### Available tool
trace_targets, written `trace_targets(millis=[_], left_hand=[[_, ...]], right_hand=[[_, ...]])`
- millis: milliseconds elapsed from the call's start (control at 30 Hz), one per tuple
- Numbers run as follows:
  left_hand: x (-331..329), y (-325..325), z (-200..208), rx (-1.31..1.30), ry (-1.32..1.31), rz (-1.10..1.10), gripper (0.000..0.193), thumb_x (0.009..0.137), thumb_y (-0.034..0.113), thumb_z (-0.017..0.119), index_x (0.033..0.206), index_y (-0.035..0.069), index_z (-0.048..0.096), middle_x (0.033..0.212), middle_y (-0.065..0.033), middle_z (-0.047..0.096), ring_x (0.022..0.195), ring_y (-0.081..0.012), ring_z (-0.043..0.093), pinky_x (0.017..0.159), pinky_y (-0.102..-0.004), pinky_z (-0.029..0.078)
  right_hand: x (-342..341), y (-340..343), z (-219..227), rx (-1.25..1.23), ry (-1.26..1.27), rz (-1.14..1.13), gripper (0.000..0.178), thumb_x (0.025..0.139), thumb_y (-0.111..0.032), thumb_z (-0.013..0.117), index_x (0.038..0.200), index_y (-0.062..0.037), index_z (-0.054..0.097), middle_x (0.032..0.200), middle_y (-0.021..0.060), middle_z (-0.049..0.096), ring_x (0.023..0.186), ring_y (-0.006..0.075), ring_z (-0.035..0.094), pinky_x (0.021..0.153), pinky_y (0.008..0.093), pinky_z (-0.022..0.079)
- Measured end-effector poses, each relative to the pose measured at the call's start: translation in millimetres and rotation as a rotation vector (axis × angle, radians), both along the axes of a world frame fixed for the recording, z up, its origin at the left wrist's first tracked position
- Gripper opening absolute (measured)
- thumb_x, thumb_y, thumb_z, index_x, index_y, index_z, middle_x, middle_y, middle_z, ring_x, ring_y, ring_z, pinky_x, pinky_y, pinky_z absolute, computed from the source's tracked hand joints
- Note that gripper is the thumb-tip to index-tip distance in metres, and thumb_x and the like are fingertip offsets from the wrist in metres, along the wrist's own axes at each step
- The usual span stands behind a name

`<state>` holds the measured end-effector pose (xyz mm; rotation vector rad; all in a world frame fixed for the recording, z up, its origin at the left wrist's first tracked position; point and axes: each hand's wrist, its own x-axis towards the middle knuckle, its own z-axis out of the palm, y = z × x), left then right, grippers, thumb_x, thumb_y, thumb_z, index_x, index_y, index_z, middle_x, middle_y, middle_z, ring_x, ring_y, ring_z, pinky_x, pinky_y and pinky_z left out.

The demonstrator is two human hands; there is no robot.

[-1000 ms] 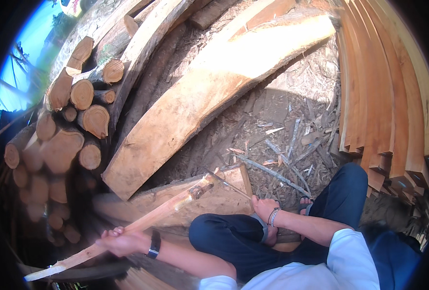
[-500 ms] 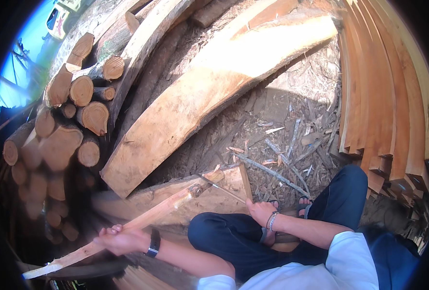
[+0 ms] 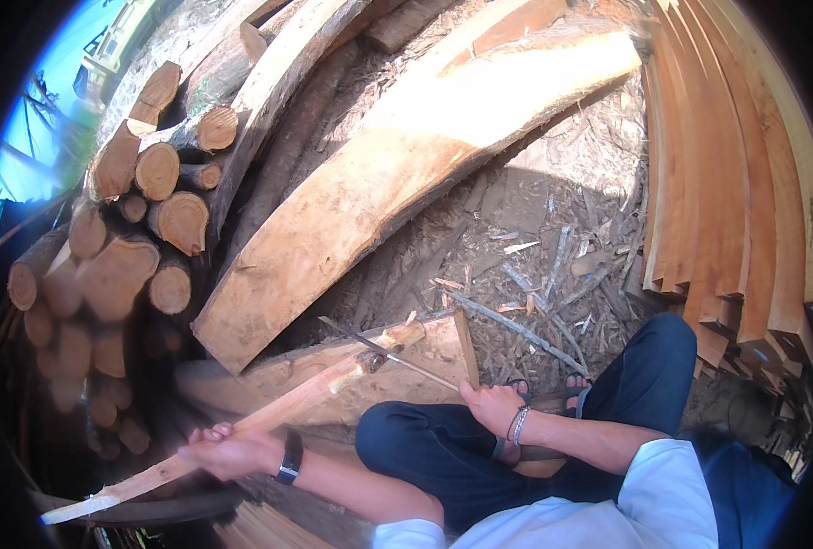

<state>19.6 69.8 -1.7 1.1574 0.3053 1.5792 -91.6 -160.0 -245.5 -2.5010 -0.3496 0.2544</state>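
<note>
My left hand (image 3: pixel 232 453), a dark band on its wrist, is wrapped round a long, partly peeled wooden pole (image 3: pixel 287 407). The pole slants from the lower left up to a squared block of timber (image 3: pixel 443 343), where its knotty far end rests. In my right hand (image 3: pixel 493 407), closed near my knee, is the handle of a long, thin-bladed knife (image 3: pixel 406 361). Its blade crosses over the pole beside the dark knot, tip pointing up and left. Seen nearly edge-on, the blade's full shape is hard to make out.
A thick curved slab (image 3: pixel 333 220) lies beyond the block. Cut logs (image 3: pixel 157 172) are stacked at the left, and long sawn boards (image 3: pixel 717 165) at the right. Wood chips and thin sticks (image 3: pixel 516 320) litter the ground near my feet.
The knife has slid up and left across the pole, so more of its blade extends past it. My right hand has shifted slightly left and down; my left hand stays on the pole.
</note>
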Motion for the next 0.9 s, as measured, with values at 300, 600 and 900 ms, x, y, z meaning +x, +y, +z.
trace_targets(millis=[300, 600, 900], left_hand=[[0.6, -7.7, 1.8, 0.015, -0.001, -0.031, 0.049, 0.094, 0.045, 0.052, 0.083, -0.002, 0.052, 0.063, -0.0002, 0.035, 0.051, -0.009, 0.034, 0.046, -0.0206, 0.03], [0.3, 4.9, -1.9, 0.023, -0.023, -0.024, 0.047, 0.094, 0.043, 0.053, 0.083, -0.002, 0.052, 0.061, 0.0, 0.035, 0.049, -0.0085, 0.034, 0.045, -0.0205, 0.031], [1.9, -7.3, 0.8, 0.01, -0.011, -0.036, 0.04, 0.098, 0.038, 0.047, 0.079, 0.003, 0.052, 0.059, 0.0017, 0.033, 0.047, -0.0075, 0.033, 0.042, -0.02, 0.03]], right_hand=[[-3.0, -1.6, -13.2, -0.034, -0.041, -0.036, 0.019, 0.085, -0.009, 0.049, 0.102, -0.0027, 0.045, 0.062, 0.0158, 0.063, 0.056, 0.0319, 0.067, 0.048, 0.0421, 0.054], [5.5, -4.9, -22.2, -0.021, 0.049, -0.053, 0.02, 0.086, -0.01, 0.048, 0.103, -0.0008, 0.043, 0.065, 0.0175, 0.064, 0.062, 0.0334, 0.067, 0.053, 0.0436, 0.055], [6.7, -3.9, -37.4, 0.008, 0.026, -0.102, 0.018, 0.087, -0.011, 0.046, 0.102, -0.0025, 0.043, 0.064, 0.0183, 0.064, 0.061, 0.035, 0.067, 0.052, 0.0452, 0.054]])
